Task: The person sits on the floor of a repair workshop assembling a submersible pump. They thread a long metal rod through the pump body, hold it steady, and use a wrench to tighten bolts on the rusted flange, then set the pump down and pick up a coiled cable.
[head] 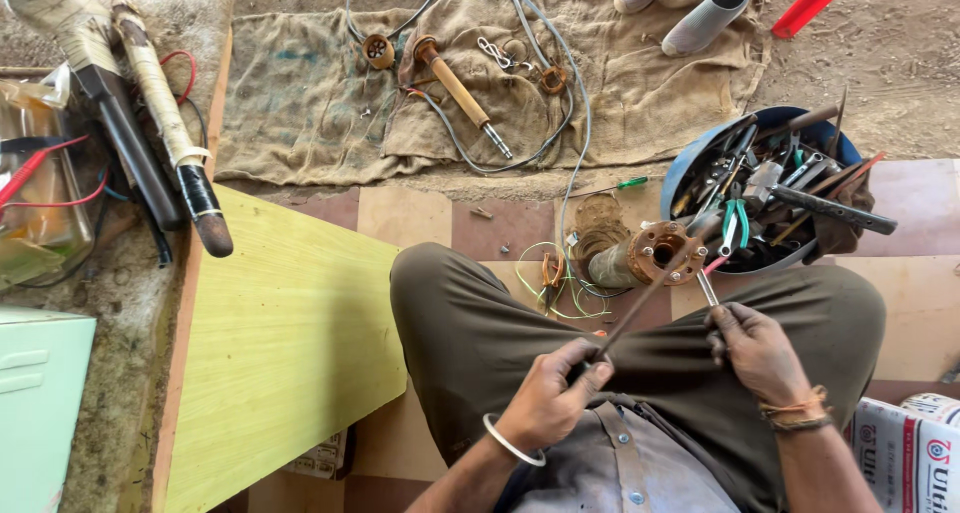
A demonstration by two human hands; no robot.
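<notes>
- Rod (640, 308), thin and dark, being gripped at its near end by left hand (548, 398), slanting toward rusty motor housing (645, 256).
- Right hand (760, 353) clenching a small screwdriver (708, 289) over the lap.

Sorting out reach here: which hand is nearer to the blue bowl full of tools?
Right. The right hand sits just below the blue bowl full of tools; the left hand lies farther off, down to its left.

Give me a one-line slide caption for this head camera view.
Seated person's left hand and right hand hold thin tools beside a rusty motor part.
</notes>
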